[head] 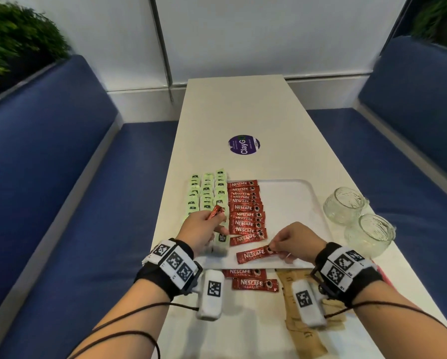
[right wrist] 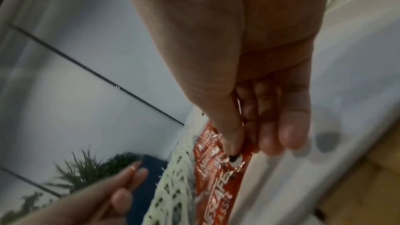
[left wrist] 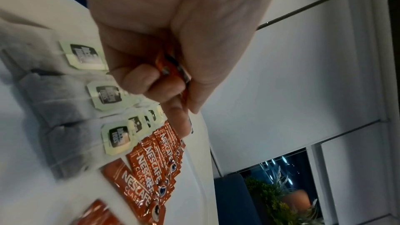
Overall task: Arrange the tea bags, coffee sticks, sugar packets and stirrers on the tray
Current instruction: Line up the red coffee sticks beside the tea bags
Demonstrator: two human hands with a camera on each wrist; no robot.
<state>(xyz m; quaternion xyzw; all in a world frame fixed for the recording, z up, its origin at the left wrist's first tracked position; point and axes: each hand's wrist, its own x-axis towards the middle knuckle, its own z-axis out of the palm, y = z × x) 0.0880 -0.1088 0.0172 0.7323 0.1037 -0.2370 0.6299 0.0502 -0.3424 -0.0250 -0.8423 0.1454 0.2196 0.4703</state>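
A white tray [head: 294, 198] lies on the table. Rows of green-tagged tea bags [head: 206, 193] fill its left side, and a column of red coffee sticks [head: 245, 211] lies beside them. My left hand [head: 204, 229] grips one red coffee stick [head: 215, 211] above the tea bags; the same coffee stick [left wrist: 173, 69] shows between its curled fingers in the left wrist view. My right hand [head: 292, 242] pinches the end of another coffee stick [head: 256, 255] low over the tray's near part; that coffee stick [right wrist: 218, 182] shows under my right thumb.
Two more coffee sticks [head: 253, 281] and brown packets [head: 302, 332] lie on the table nearer than the tray. Two glass cups [head: 357, 221] stand right of the tray. A purple round sticker [head: 243, 145] sits farther up the table. Blue benches flank the table.
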